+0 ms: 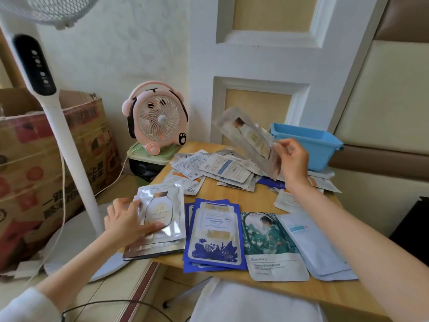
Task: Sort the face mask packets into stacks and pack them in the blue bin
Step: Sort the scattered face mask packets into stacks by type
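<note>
Pinch grip of the right hand [293, 160] is closed on one end of a silvery foil face mask packet with a bottle print [249, 135]. The packet hangs tilted in the air above the far side of the bench, just in front of the blue plastic bin [325, 147]. The left hand [125, 220] rests on the matching stack of silver bottle-print packets [162, 228] at the near left corner, thumb flat across the top one. Whether its grip hooks under the left edge I cannot tell. Along the near edge beside it lie a stack of dark blue floral packets [214, 242], a green illustrated packet [270, 240] and a pale blue-white packet [318, 247], each touching or overlapping the next. An unsorted heap of white packets [220, 166] covers the far middle of the light wooden bench [234, 194]. The bin stands at the far right corner with no packets showing inside.

The packets look light, thin and floppy, with slick foil faces likely to slide off one another. A stack probably wants squaring and holding by both long edges, thumb on top. A single packet takes well by its sealed border.
</note>
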`<state>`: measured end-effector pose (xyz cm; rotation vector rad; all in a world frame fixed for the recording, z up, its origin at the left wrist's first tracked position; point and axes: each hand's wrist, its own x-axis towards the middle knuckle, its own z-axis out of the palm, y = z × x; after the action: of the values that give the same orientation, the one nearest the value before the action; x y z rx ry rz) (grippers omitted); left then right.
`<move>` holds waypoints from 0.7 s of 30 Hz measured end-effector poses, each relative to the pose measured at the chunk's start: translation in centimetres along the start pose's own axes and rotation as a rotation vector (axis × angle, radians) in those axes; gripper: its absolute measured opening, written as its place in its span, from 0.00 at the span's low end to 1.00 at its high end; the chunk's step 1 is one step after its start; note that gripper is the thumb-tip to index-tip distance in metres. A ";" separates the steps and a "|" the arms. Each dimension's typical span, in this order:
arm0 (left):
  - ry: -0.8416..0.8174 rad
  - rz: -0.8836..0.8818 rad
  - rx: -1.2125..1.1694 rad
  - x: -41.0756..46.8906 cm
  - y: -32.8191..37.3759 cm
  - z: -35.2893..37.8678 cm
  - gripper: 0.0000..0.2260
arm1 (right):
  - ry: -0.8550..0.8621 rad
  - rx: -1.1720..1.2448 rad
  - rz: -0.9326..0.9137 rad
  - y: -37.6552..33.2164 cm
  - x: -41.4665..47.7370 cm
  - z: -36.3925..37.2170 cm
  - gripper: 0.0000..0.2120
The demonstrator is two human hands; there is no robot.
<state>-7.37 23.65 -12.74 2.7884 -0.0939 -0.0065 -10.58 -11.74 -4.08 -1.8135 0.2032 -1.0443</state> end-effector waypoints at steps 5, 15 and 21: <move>-0.029 0.343 -0.430 -1.3 3.7 -1.4 0.41 | -0.077 0.172 0.226 -1.1 -2.2 3.1 0.09; 0.164 0.005 -1.117 1.3 5.0 -4.0 0.13 | -0.647 -0.008 0.372 1.4 -5.0 6.2 0.05; -0.054 -0.161 -0.782 1.5 0.5 -3.0 0.25 | -0.473 -0.647 0.183 7.2 -2.2 6.0 0.12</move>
<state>-5.83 24.10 -9.79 2.0067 0.1017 -0.1294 -5.37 -10.08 -12.01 -2.5083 0.4433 -0.4094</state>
